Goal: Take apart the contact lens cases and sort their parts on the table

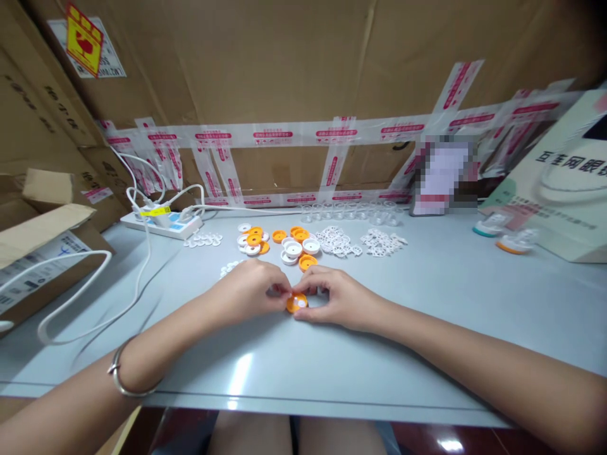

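A small round orange cup [290, 310] lies on the table in front of me, with a white piece [301, 303] inside it. My right hand [339, 300] grips the cup's rim between thumb and fingers from the right. From the left, my left hand [256, 287] reaches the rim with thumb and fingertips pinched together; anything between them is too small to make out. Just beyond my hands sit several white cups [293, 248] and orange cups [308, 263]. To their left is a mixed heap of orange discs [254, 239] and white discs [251, 249].
White plastic parts [334, 241] lie in piles behind my right hand. Clear cups [351, 212] line the back by a phone [441, 177]. Finished-looking pieces [516, 242] stand right, beside a printed box [559, 183]. A power strip [164, 221], cable and open carton [52, 259] are left.
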Motion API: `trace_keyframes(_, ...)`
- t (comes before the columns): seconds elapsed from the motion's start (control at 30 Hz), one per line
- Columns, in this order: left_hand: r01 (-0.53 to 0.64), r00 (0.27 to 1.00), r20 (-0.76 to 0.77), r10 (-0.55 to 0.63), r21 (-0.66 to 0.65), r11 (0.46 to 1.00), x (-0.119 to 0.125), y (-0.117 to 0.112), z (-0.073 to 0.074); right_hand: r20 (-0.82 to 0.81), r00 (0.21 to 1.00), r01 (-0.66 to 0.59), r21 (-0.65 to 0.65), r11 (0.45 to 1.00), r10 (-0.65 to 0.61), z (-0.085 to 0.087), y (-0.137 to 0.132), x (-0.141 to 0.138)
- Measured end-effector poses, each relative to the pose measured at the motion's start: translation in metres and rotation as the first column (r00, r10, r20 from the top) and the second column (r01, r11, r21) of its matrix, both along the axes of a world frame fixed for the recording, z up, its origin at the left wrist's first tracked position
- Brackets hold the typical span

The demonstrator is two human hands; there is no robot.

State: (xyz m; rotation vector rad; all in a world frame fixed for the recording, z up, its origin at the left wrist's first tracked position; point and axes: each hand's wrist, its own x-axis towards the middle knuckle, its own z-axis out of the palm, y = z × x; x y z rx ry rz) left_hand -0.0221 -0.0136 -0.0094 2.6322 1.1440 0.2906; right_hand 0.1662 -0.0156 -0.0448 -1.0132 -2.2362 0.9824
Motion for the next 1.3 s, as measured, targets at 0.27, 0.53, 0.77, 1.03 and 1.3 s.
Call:
trace_keyframes(0.27,-0.155,0.987,0.076,0.14,0.242,0.958,-0.064,0.013,0.019,0.007,1.0,0.0,-0.021,1.0,0.0,-0.001,0.0,0.0)
trace_keyframes(0.53,-0.104,0.982,-0.102,0.158,0.407,0.907,-0.091,0.002,-0.01,0.044,0.999,-0.01,-0.022,1.0,0.01,0.002,0.0,0.0)
trace_keyframes(0.77,-0.038,0.974,-0.171,0.15,0.527,0.849,-0.086,0.0,-0.011,0.038,0.999,-0.004,-0.036,0.999,0.005,0.002,0.0,0.0)
trace_keyframes(1.03,0.165,0.979,-0.194,-0.061,0.582,0.796,-0.073,-0.014,-0.015,0.024,1.0,-0.009,-0.042,0.999,0.01,0.001,0.001,0.0)
trace_keyframes(1.3,0.159,0.986,-0.014,-0.168,0.395,0.905,-0.022,-0.016,-0.007,0.004,0.999,-0.034,-0.027,0.999,0.034,0.0,0.001,0.001)
